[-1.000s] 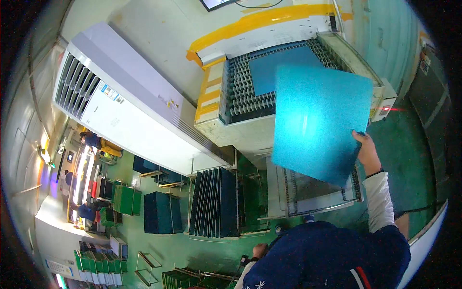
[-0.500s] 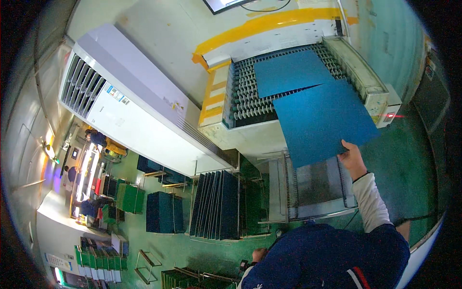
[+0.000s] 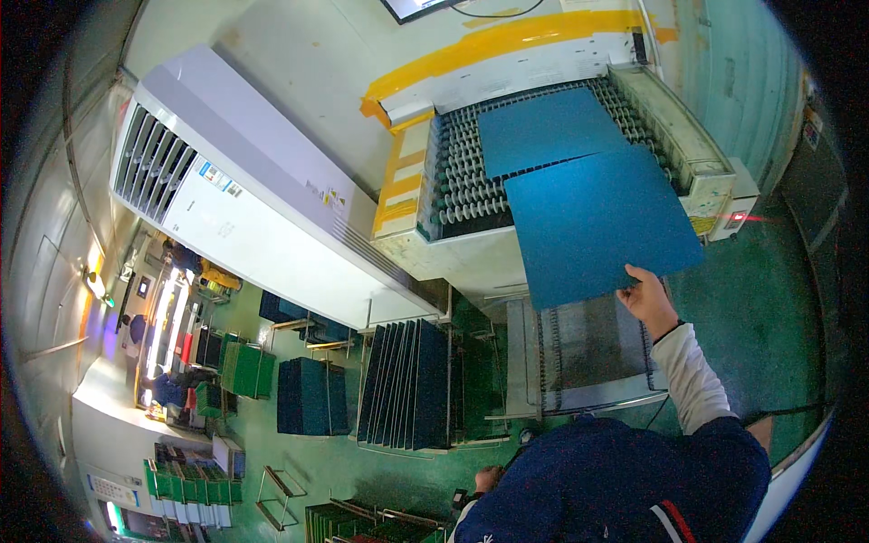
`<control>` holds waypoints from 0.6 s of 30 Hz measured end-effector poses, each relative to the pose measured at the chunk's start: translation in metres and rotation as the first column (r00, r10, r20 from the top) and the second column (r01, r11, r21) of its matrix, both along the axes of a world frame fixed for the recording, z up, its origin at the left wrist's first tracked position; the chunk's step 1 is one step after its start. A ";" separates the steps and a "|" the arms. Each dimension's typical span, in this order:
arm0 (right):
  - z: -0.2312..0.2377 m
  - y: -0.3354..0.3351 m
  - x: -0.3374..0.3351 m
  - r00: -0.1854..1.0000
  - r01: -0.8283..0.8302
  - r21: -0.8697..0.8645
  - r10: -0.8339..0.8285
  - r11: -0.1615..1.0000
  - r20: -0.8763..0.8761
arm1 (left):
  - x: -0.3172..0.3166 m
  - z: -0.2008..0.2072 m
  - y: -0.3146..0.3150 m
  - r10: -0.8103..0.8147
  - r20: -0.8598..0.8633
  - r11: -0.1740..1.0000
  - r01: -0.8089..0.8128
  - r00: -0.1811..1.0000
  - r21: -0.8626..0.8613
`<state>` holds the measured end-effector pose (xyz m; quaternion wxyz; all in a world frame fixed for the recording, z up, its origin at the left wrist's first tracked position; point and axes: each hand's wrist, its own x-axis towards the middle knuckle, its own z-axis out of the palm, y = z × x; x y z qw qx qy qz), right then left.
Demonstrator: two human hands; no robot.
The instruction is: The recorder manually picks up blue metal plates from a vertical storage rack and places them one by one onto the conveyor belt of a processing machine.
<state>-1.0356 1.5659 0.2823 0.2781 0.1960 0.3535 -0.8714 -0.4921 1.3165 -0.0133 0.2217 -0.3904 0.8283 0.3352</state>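
Note:
My right hand [image 3: 648, 300] pinches the near edge of a flat blue panel [image 3: 602, 222], thumb on top and fingers underneath. The panel's far part lies over the front of a roller conveyor [image 3: 460, 197], while its near part sticks out past the machine's front edge. Just beyond, a second blue panel [image 3: 548, 129] rests flat on the rollers. The two panels' edges almost meet, with a narrow gap at the left. Low beside my body, my left hand [image 3: 489, 478] shows only in part, and its fingers are not clear.
Below the conveyor stands a metal rack frame [image 3: 593, 396]. Racks of upright dark panels [image 3: 403, 385] and another panel stack [image 3: 310, 398] stand on the green floor to the left. A tall white air conditioner [image 3: 262, 235] leans across the left. People work at far left.
The held panel has shifted slightly left and lies straighter against the panel beyond it. My right hand has moved a little left with it.

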 end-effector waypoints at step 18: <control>0.005 -0.017 -0.005 1.000 -0.014 0.018 0.014 1.000 -0.019 | -0.002 0.013 -0.001 -0.367 0.076 0.914 0.375 0.927 -0.155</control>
